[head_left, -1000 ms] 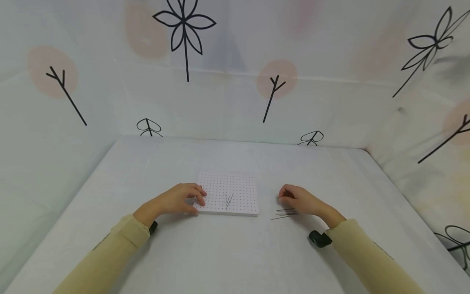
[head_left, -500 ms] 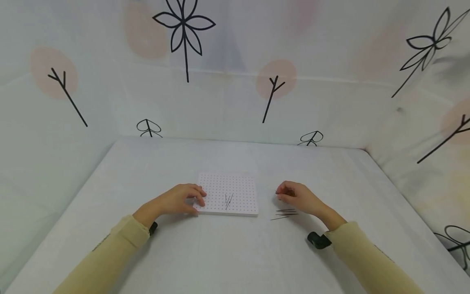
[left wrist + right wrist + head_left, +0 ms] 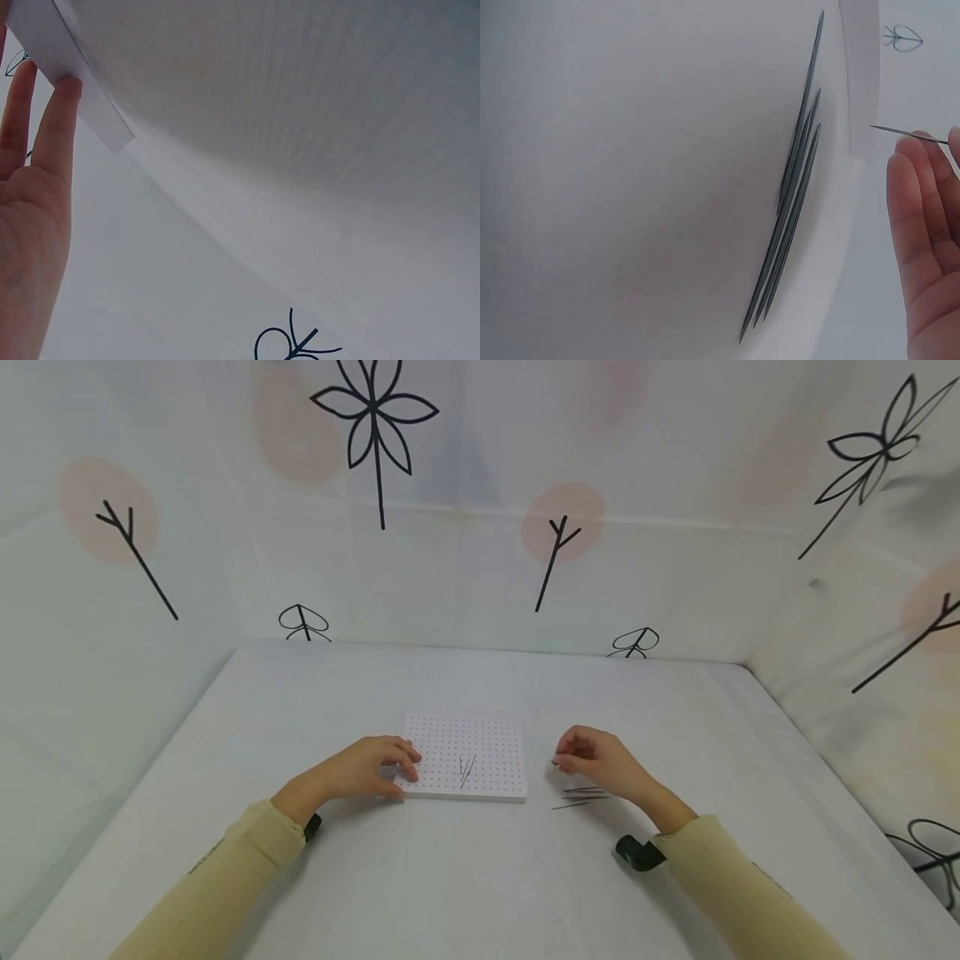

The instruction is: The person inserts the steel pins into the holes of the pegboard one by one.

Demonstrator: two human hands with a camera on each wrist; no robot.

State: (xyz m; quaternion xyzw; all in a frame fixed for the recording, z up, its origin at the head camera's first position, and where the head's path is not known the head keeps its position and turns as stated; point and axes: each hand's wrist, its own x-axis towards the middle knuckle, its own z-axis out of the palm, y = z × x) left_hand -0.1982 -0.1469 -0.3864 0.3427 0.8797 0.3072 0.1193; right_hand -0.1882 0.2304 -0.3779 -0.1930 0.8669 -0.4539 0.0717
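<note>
A white board with a grid of small holes (image 3: 487, 760) lies on the table. My left hand (image 3: 367, 767) rests at its left edge, fingertips on the top and thumb by the front corner; the left wrist view has the fingers touching the board's side (image 3: 101, 112). Just right of the board, my right hand (image 3: 600, 764) pinches a thin dark stick with a pointed end (image 3: 907, 133) between thumb and fingertips, above the table. Several similar dark pointed sticks (image 3: 791, 195) lie side by side below that hand. A few thin sticks (image 3: 467, 768) show on the board's front middle.
The table (image 3: 465, 877) has a white cover. Behind and at both sides hang pale cloth walls (image 3: 450, 568) printed with black leaves and twigs. A dark wrist device (image 3: 639, 853) hangs under the right sleeve.
My right hand has risen off the pile with one stick and moved left toward the board. The stick's held end has turned. My left hand and the board have stayed in place.
</note>
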